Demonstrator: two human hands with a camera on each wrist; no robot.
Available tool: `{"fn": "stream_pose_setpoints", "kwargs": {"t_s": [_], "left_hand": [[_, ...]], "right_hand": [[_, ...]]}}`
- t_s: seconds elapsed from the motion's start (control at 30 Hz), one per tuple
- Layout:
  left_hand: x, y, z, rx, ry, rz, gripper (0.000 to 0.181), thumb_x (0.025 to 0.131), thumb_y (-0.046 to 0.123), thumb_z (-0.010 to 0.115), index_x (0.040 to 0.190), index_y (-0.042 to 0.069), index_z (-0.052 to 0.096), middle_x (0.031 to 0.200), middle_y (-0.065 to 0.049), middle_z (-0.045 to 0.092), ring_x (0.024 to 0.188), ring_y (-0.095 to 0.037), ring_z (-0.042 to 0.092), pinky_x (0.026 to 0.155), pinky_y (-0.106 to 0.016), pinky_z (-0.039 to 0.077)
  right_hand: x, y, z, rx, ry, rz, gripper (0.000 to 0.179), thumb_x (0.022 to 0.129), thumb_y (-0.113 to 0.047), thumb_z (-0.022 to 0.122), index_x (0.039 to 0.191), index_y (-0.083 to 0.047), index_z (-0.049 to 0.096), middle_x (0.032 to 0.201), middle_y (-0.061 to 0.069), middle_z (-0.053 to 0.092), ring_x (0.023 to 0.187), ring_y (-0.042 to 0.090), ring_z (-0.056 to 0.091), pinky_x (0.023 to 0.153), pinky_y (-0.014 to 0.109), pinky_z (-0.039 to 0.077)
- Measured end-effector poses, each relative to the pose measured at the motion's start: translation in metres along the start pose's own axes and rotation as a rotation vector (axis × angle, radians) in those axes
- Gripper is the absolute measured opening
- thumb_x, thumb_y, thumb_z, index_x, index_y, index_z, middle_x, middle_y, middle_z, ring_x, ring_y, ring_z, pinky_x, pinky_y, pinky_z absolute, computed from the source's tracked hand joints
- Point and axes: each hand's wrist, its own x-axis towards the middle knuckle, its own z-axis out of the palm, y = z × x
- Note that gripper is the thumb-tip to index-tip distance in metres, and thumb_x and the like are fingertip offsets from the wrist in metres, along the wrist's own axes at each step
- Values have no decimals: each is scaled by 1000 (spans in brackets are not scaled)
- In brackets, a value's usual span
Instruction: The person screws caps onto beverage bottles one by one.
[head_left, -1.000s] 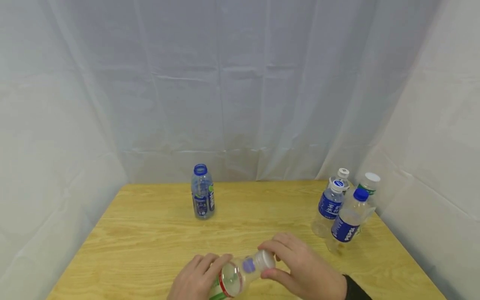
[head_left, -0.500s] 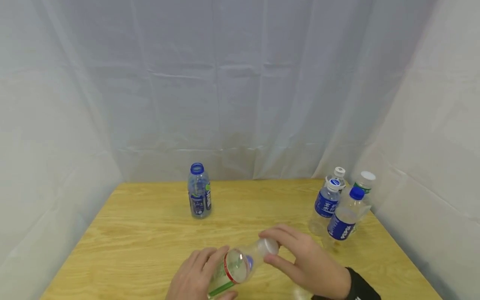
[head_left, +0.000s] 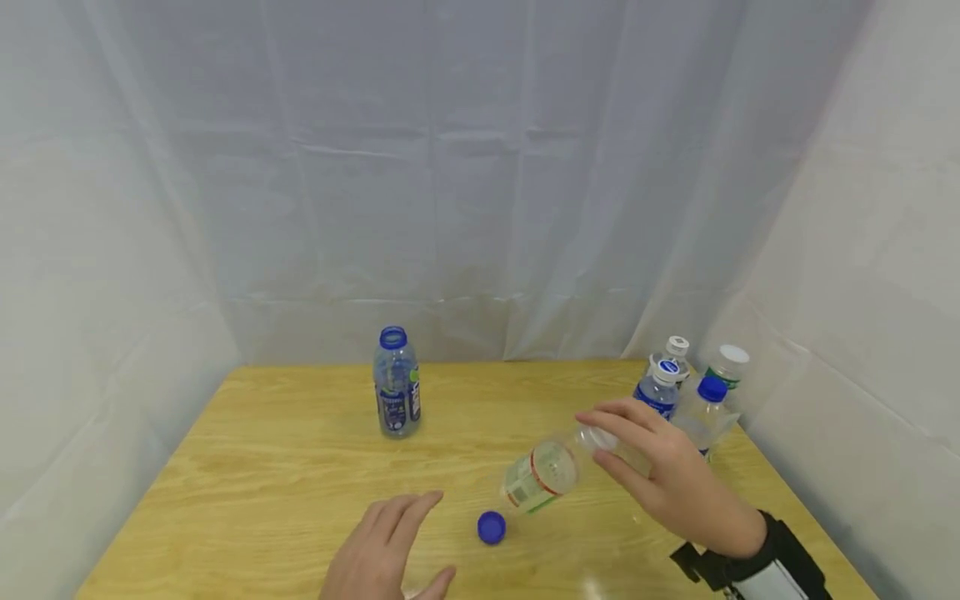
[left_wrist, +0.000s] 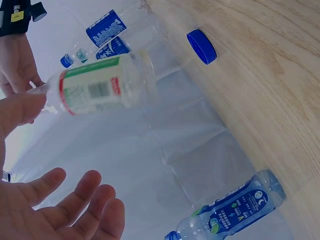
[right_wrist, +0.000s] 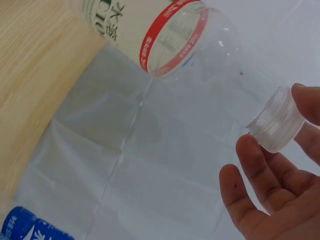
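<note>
My right hand [head_left: 671, 479] pinches the clear cap end of an empty plastic bottle [head_left: 542, 477] between thumb and fingers. A red band and a pale green label go round this bottle, and it is tilted above the table. In the right wrist view the clear cap [right_wrist: 278, 120] sits between the fingertips. Off to the left, my left hand [head_left: 378, 550] holds nothing, its fingers apart and loosely bent. Between the hands a blue bottle cap [head_left: 491, 527] lies on the table, also visible in the left wrist view.
A blue-tinted bottle [head_left: 397, 392] without a cap stands at the back left of the wooden table [head_left: 300, 467]. At the right several capped bottles cluster, among them a blue-capped bottle [head_left: 708, 408] partly hidden by my right hand. White sheeting [head_left: 450, 208] surrounds the table.
The left hand has let go of the labelled bottle. My right hand has carried it right and away from me, toward the bottle cluster. The blue cap on the table is now uncovered.
</note>
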Motion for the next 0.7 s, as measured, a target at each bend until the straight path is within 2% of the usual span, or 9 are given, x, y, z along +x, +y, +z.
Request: {"fn": "stream_pose_setpoints", "kwargs": {"t_s": [0.27,0.37,0.5,0.7], "left_hand": [[-2,-2,-2,18,-12,-10,83,59,44,91,133,17,62,110,6,65,99,-10,61,72,-23,56],[-3,-2,-2,22,-22,-20,83,59,43,91,133,18,62,110,6,65,98,-9,61,72,-23,55],[-4,-3,-2,24,-27,-37,82,60,43,91,132,18,63,109,6,65,99,-9,61,71,-23,56],[-6,-2,-3,12,-49,-73,79,62,42,90,133,20,62,109,7,65,98,-7,60,70,-21,55]], "right_hand": [[-8,29,-13,-138,-3,18,60,84,7,73,139,-13,60,134,6,58,121,22,55,88,13,47],[-10,38,-13,-196,-9,48,57,85,7,72,137,-11,61,134,7,58,122,26,55,91,24,50],[-15,48,-13,-250,-42,107,53,88,5,70,138,-10,60,136,10,59,126,32,54,94,48,51],[-17,58,-14,-312,-70,133,51,89,6,68,137,-9,60,133,14,61,123,37,56,96,58,49]]}}
